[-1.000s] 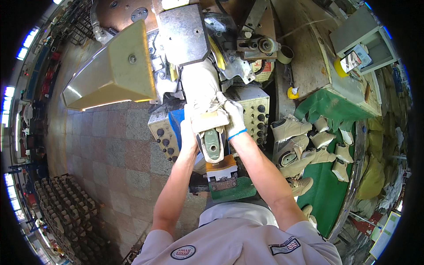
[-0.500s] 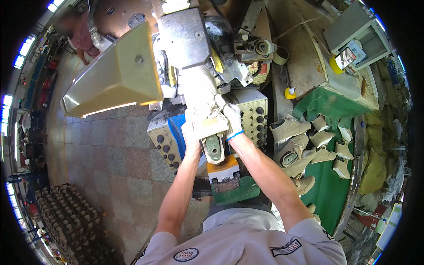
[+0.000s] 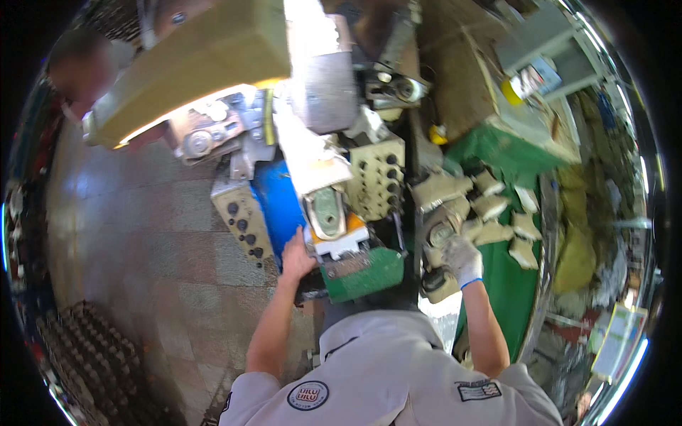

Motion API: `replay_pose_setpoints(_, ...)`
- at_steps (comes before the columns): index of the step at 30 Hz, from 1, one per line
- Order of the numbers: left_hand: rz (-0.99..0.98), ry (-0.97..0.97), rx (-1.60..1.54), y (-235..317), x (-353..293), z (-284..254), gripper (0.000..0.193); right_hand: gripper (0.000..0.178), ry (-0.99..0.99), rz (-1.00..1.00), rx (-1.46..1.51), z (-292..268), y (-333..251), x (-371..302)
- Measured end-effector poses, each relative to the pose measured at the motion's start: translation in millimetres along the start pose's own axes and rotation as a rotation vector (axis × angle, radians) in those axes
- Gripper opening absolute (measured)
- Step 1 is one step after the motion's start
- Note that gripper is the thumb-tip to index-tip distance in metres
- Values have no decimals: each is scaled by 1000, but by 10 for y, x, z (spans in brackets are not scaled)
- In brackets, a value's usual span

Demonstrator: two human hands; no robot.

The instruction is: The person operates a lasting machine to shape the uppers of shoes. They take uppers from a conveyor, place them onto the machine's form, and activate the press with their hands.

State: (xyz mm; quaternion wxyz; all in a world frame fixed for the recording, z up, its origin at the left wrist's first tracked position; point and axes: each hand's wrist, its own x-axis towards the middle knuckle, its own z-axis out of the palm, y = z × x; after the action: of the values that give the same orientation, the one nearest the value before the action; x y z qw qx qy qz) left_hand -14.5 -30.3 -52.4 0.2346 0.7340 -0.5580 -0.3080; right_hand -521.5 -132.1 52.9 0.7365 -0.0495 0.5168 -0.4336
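A beige shoe sits sole-up in the clamp of a grey machine. Below it are an orange-and-white block and a green pad. My bare left hand rests against the machine's blue side panel, left of the shoe; its fingers are hidden from me. My right hand, in a white glove with a blue cuff, grips a beige shoe upper at the near end of the green table.
Several more beige shoe uppers lie in rows on the green table. Cream control boxes with black knobs flank the clamp. A large tan hood hangs at upper left, with another person beside it. Tiled floor lies to the left.
Both hands have left the shoe in the clamp. My left hand dropped to the blue panel; my right hand swung right and took hold of an upper on the green table.
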Motion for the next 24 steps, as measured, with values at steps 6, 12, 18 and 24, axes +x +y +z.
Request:
replay_pose_setpoints(6,202,-25,65,109,224,-88,56,35,193,31,82,-1343,-170,-45)
replay_pose_setpoints(12,-437,50,246,810,-338,-662,50,46,26,-440,-811,973,133,-564)
replay_pose_setpoints(18,-505,367,311,1991,-1332,-1700,58,50,-381,-388,-670,2381,498,-1567)
replay_pose_setpoints(24,-166,549,443,3504,-1657,-1894,71,99,-900,-394,-621,3049,838,-1871)
